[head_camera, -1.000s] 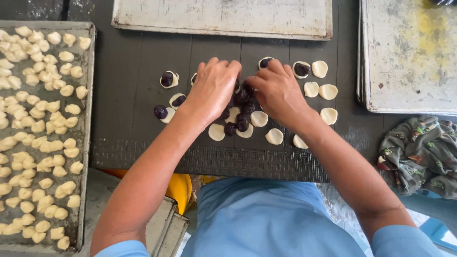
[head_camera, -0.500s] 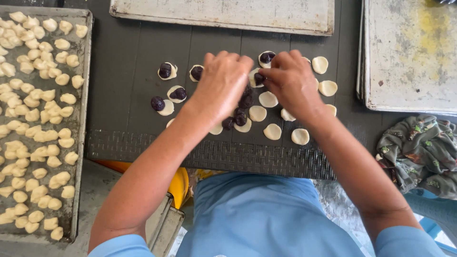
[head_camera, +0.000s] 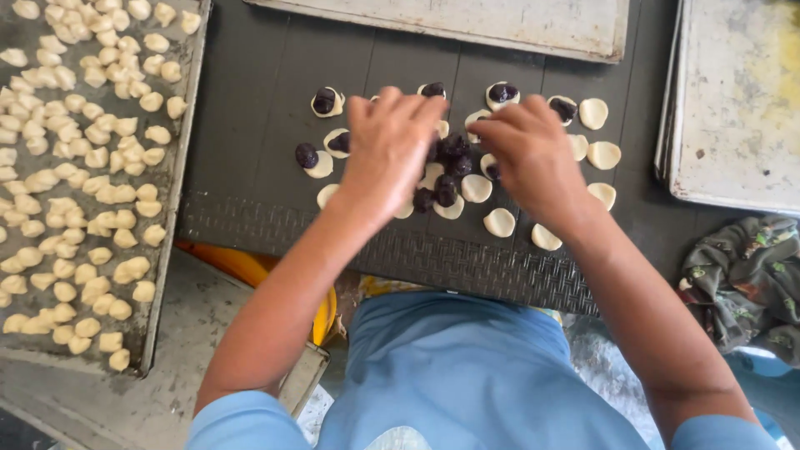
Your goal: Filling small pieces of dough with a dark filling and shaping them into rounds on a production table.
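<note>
Dough discs (head_camera: 500, 222), small, pale and flattened, lie scattered on the dark desk (head_camera: 250, 92) in front of the person, and both hands work in the middle of them. A cluster of dark purple filling balls (head_camera: 446, 190) sits at the centre of the group, just between the two hands. Several discs already carry a dark ball on top, such as the filled disc (head_camera: 325, 101) at the upper left of the group and another filled disc (head_camera: 502, 93) above the right hand. Plain discs lie to the right, near the right wrist, touching nothing.

The left hand (head_camera: 387, 150) rests palm down over the discs, fingers loosely curled with their tips toward the far side; whether it grips anything cannot be told, since the palm hides what is under it. The right hand (head_camera: 525, 154) is bent with its fingertips drawn together, pointing left toward the dark cluster, and seems to pinch something small, though what it pinches is hidden.

On the left a metal tray (head_camera: 179, 175) is filled with many pale dough lumps (head_camera: 83, 167). Two bare, worn baking sheets sit further off: one sheet (head_camera: 500, 25) along the far edge and a stacked sheet (head_camera: 733, 108) at the right. A crumpled patterned cloth (head_camera: 742, 283) lies at the lower right, beside the right forearm. The person wears a light blue shirt (head_camera: 450, 375).
</note>
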